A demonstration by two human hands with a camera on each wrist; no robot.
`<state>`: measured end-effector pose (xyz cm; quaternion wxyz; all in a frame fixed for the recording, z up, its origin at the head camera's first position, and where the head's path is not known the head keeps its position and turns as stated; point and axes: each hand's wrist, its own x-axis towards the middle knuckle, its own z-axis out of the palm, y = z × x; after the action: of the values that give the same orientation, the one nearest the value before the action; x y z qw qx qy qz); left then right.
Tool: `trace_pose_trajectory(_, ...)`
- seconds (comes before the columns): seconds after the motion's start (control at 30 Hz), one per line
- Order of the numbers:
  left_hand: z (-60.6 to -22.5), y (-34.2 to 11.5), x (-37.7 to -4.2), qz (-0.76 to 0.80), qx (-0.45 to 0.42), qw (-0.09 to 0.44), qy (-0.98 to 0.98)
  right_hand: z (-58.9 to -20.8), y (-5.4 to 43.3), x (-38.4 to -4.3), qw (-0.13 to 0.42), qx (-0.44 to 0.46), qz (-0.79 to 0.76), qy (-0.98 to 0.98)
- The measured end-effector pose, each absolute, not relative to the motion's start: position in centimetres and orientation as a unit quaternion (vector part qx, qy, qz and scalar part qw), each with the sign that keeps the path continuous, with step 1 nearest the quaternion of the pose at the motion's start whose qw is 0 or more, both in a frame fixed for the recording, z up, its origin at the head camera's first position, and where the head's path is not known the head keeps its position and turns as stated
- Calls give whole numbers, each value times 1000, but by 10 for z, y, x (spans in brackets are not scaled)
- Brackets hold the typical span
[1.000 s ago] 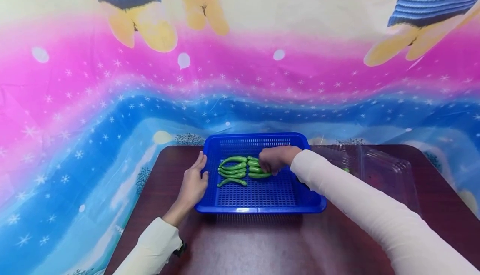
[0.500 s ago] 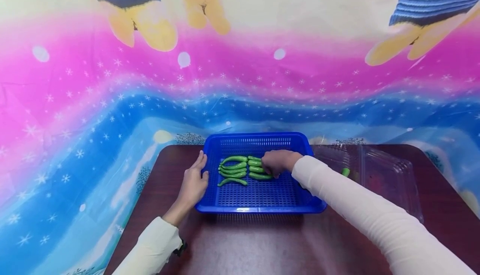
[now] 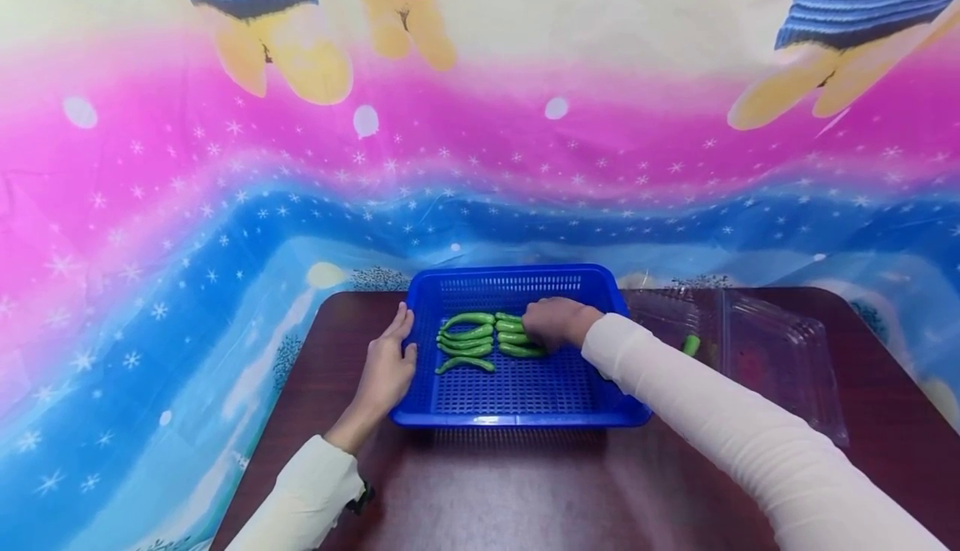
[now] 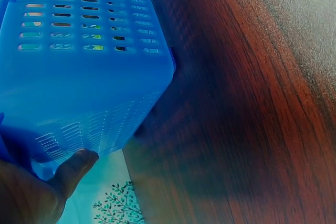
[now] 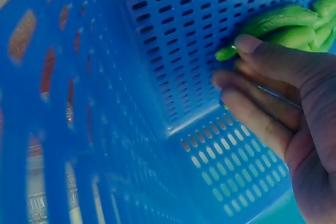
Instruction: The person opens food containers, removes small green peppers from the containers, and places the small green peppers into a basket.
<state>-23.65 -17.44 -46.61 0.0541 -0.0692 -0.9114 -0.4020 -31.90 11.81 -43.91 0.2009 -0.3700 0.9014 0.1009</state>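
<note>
In the head view a blue plastic basket (image 3: 517,419) stands on the table, with two rows of long green chili peppers (image 3: 465,363) on its floor. My left hand (image 3: 386,372) rests against the basket's left side, fingers straight along the outside. In the left wrist view one digit (image 4: 79,166) touches the outer wall. My right hand (image 3: 558,323) is down inside the basket at the right row's ends. In the right wrist view its thumb and bent fingers close at the narrow end of a green chili pepper (image 5: 227,53); the fingertips' far side is hidden.
A clear plastic clamshell box (image 3: 780,368) lies open right of the basket, partly behind the right sleeve (image 3: 697,384). A green piece (image 3: 691,344) and something red show in it. The dark wooden table (image 3: 487,493) meets a printed cloth backdrop (image 3: 480,217) behind.
My right hand has shifted slightly right, then slightly back left, still over the right row. More of the green piece in the clear box shows. The left hand and basket stay in place.
</note>
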Motion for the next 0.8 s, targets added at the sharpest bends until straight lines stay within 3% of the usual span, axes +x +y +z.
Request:
trace_pose_trajectory(0.17,-466,-174,-237,-401,-69,56,-912,-413,135,-328,211,-378,-26,901)
trace_pose_trajectory(0.33,-466,-173,-237,-401,-70,56,-912,-370,179,-336,217,-320,-182,904)
trace_pose_trajectory(0.47,-464,-172,-236,-400,-70,56,-912,-347,230,-336,182,-283,-220,916)
trace_pose_trajectory(0.6,-465,-173,-235,-405,-67,54,-910,-349,279,-329,159,-253,-216,930)
trace_pose_trajectory(0.8,-465,-171,-236,-407,-63,45,-910,-380,333,-310,176,-239,-206,932)
